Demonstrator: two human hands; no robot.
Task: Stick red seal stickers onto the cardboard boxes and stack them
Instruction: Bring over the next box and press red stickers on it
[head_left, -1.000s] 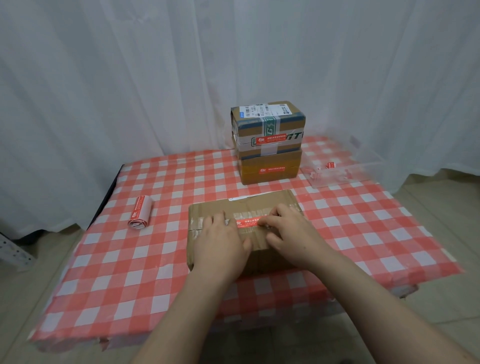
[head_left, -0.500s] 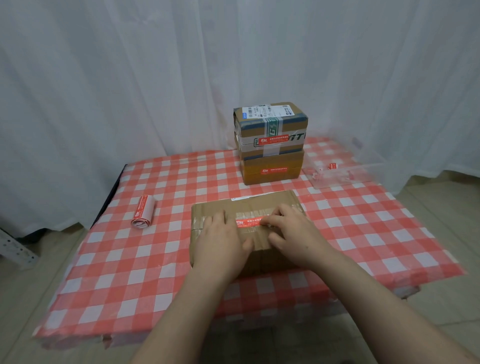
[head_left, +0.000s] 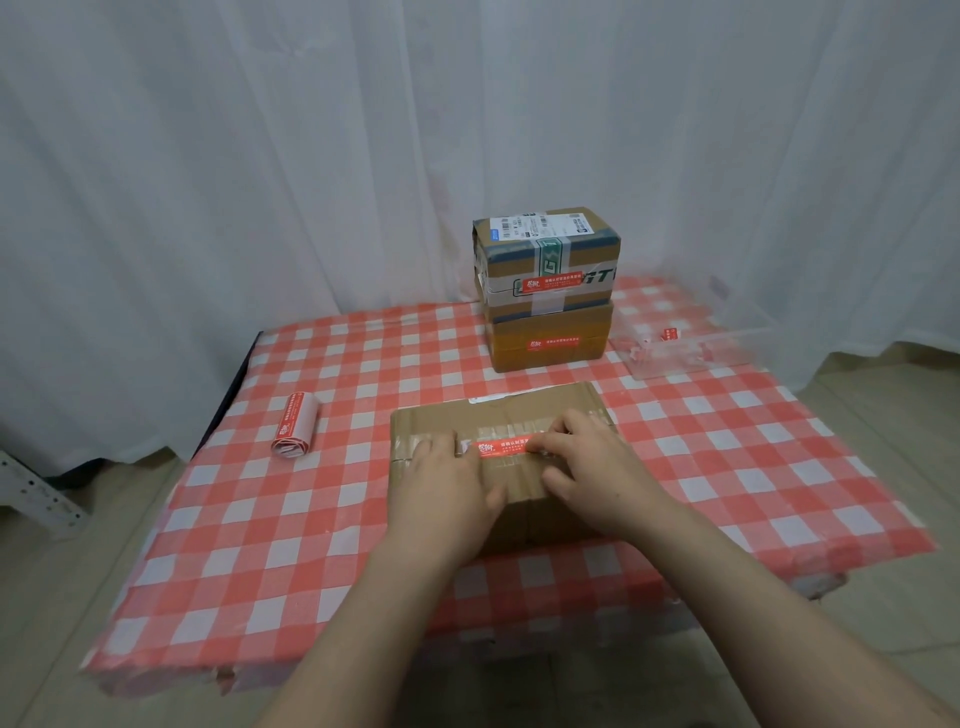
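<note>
A flat cardboard box (head_left: 524, 410) lies on the checked table in front of me. A red seal sticker (head_left: 501, 447) runs across its taped top. My left hand (head_left: 441, 488) rests flat on the box's left part, fingertips at the sticker's left end. My right hand (head_left: 587, 467) presses its fingertips on the sticker's right end. At the back stand two stacked boxes: a taped box (head_left: 545, 257) on top of a plain brown box (head_left: 550, 338), each bearing a red sticker on its front.
A roll of red stickers (head_left: 296, 426) lies at the left of the table (head_left: 311, 545). A clear plastic tray (head_left: 685, 348) with small red bits sits at the back right. White curtains hang behind. The table's front edge is near my forearms.
Both hands stay on the box. My right fingertips have slid slightly along the sticker; the view has shifted a little.
</note>
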